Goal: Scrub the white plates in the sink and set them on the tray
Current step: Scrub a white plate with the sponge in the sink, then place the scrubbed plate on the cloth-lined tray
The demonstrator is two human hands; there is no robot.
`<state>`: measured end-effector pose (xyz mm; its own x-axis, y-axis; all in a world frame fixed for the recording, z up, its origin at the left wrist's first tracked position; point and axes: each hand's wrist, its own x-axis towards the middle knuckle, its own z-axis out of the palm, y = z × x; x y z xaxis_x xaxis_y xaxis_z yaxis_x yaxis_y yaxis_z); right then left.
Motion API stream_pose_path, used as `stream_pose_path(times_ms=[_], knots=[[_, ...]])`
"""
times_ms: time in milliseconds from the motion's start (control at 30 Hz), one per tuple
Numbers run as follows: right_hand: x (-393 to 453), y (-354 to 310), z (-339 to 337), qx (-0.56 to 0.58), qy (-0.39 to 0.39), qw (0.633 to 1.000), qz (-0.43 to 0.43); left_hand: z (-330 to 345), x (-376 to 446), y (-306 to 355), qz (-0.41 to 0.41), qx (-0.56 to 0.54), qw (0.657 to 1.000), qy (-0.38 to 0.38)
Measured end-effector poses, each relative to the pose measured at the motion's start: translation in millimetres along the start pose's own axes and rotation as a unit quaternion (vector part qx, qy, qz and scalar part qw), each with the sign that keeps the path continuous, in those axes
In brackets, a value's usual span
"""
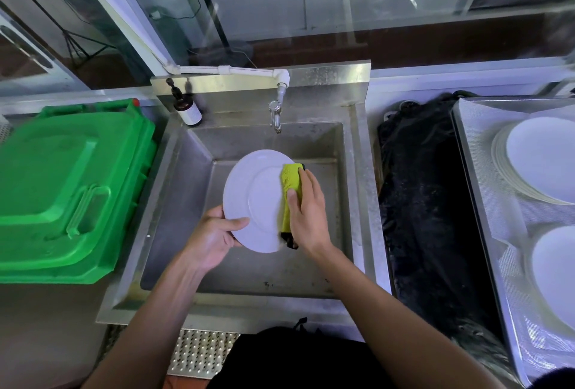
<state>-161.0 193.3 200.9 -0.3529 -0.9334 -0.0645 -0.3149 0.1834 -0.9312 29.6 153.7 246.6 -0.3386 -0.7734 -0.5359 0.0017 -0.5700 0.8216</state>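
Over the steel sink (pixel 354 189) I hold a white plate (pixel 253 199), tilted with its face toward me. My left hand (pixel 214 239) grips its lower left rim, thumb on the face. My right hand (pixel 306 211) presses a yellow-green scrub cloth (pixel 291 192) with a dark underside against the plate's right edge. On the metal tray (pixel 476 152) at the right lie a stack of white plates (pixel 541 158) and another white plate (pixel 557 270) nearer to me.
A green bin lid (pixel 68 189) lies left of the sink. A dark soap pump bottle (pixel 186 107) stands at the sink's back left corner, and the tap (pixel 276 114) hangs over the basin. A black mat (pixel 426 217) lies between sink and tray.
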Motion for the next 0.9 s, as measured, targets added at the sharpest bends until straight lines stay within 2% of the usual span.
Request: stream_pose_path(times_ms=[200, 400, 533, 667, 800, 900], knots=[[9, -6, -7, -0.006, 0.005, 1.000, -0.020, -9, 4, 5, -0.022, 0.034, 0.998, -0.041], [16, -13, -7, -0.090, 0.000, 0.992, -0.088, -9, 13, 13, -0.043, 0.080, 0.993, -0.073], [17, -19, 2, -0.121, 0.006, 0.985, -0.123, 1, 21, 18, -0.033, 0.128, 0.988, -0.077], [20, -23, 5, -0.117, 0.020, 0.985, -0.122, 7, 31, 24, 0.007, 0.192, 0.979, -0.066], [21, -24, 1, -0.113, 0.043, 0.989, -0.086, 16, 49, 27, 0.047, 0.277, 0.958, -0.049], [21, -21, -9, -0.128, 0.063, 0.988, -0.055, 17, 66, 31, 0.074, 0.378, 0.922, -0.048]])
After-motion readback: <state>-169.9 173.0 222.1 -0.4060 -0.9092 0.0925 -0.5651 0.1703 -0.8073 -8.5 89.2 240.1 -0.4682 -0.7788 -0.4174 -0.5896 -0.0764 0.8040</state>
